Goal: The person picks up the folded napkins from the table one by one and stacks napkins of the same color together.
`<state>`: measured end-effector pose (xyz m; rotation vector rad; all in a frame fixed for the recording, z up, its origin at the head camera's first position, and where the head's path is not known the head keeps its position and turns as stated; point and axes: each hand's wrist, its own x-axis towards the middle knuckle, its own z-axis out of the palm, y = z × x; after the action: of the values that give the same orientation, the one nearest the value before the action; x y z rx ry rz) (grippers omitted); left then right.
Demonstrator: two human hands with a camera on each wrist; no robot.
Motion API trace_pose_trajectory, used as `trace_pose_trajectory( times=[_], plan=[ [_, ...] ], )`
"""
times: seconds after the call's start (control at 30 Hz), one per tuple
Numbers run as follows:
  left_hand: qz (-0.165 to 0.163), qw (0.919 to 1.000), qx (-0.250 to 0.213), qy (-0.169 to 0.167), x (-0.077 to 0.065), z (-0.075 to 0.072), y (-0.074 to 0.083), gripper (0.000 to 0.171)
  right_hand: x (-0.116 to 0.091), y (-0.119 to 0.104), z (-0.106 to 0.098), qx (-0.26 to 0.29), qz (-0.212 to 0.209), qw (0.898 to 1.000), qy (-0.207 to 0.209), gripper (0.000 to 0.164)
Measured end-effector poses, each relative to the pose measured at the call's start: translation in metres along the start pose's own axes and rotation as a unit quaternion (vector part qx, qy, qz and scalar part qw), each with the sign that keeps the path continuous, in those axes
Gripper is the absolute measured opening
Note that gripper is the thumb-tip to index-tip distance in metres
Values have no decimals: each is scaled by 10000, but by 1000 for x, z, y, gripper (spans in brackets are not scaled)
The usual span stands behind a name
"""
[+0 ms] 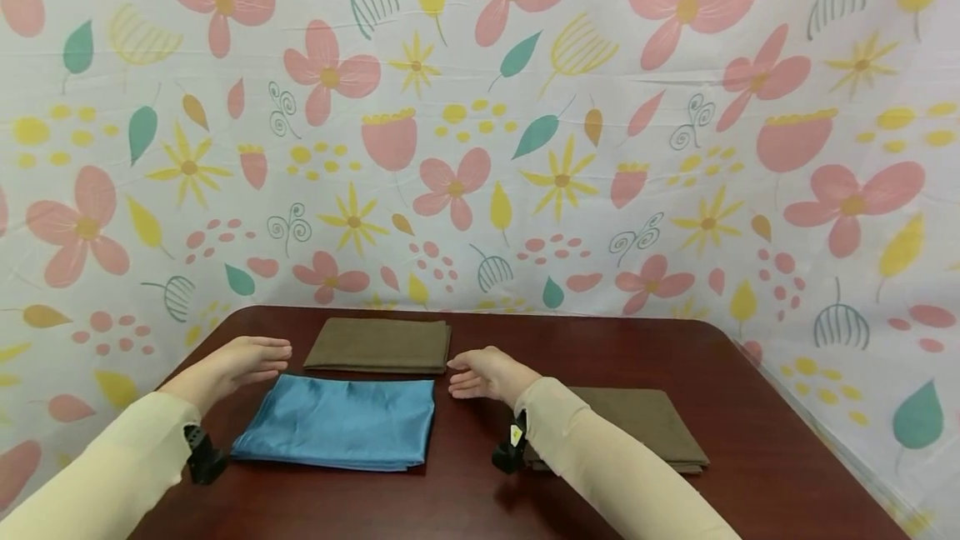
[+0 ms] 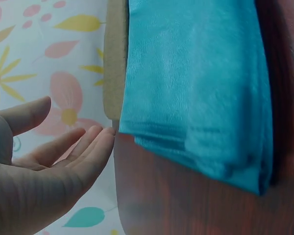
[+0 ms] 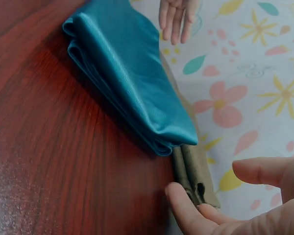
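A shiny blue folded cloth [image 1: 345,423] lies on the left half of the table, its layers showing at the edges in both wrist views. Just behind it is a brown folded cloth [image 1: 378,346]. My left hand [image 1: 238,367] hovers left of the two cloths, fingers extended and holding nothing. On the other side, my right hand [image 1: 487,373] is beside the brown cloth's right edge, fingers loosely extended with nothing in them. The right wrist view shows the right hand's fingers [image 3: 183,208] near that cloth's folded end; whether they touch it I cannot tell.
Another brown folded cloth [image 1: 645,423] lies on the right, partly hidden under the right forearm. The dark red wooden table [image 1: 585,340] has rounded far corners. A flower-patterned curtain [image 1: 480,148] hangs behind it.
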<state>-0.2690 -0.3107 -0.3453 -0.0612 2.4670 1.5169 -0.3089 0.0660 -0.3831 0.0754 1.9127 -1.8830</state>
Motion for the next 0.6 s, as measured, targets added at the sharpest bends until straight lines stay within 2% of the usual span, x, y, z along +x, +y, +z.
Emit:
trace_pose_trajectory(
  times=[0.1,0.23,0.6],
  plan=[
    [-60,9999,-82,-21,6,3,2,62,5,0,0,105,-34,9997,202,56],
    [-159,9997,-184,-31,15,3,3,60,12,-1,2,178,-75,9992,351,54],
    [-438,9979,-451,138,35,9,2,56,26,-9,9,297,50,9988,392,50]
  ],
)
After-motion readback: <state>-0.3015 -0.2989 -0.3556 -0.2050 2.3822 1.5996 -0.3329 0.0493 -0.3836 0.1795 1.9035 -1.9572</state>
